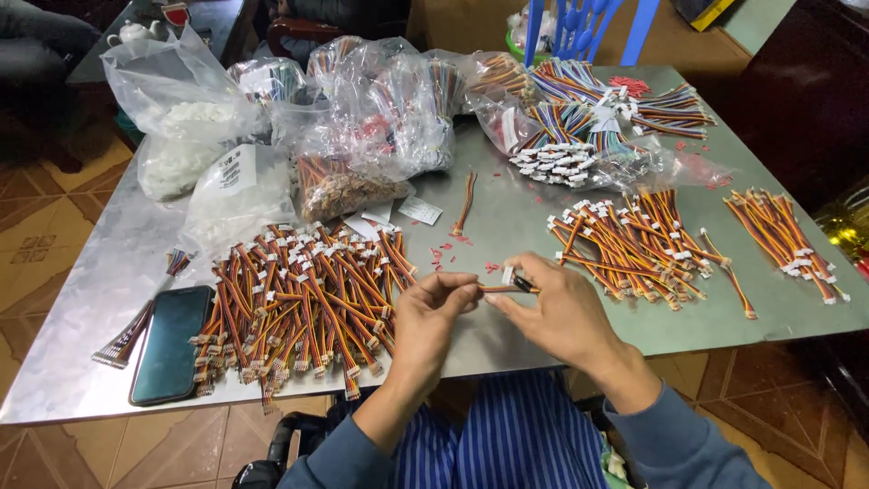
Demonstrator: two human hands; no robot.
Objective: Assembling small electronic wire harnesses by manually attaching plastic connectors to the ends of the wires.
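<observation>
Pinching one short wire lead (498, 288) between them, left hand (433, 317) and right hand (554, 312) each keep a narrow fingertip grip.

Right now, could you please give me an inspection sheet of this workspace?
Surface: grey metal table, scattered with small red bits.
Job's things: short wire harness held between both hands.
Clutter: big harness pile, two smaller piles, clear bags, dark phone.
Grippers: left hand and right hand pinch the harness ends.
Cables: one loose harness lies mid-table.
Surroundings: tiled floor, blue chair behind the table.
</observation>
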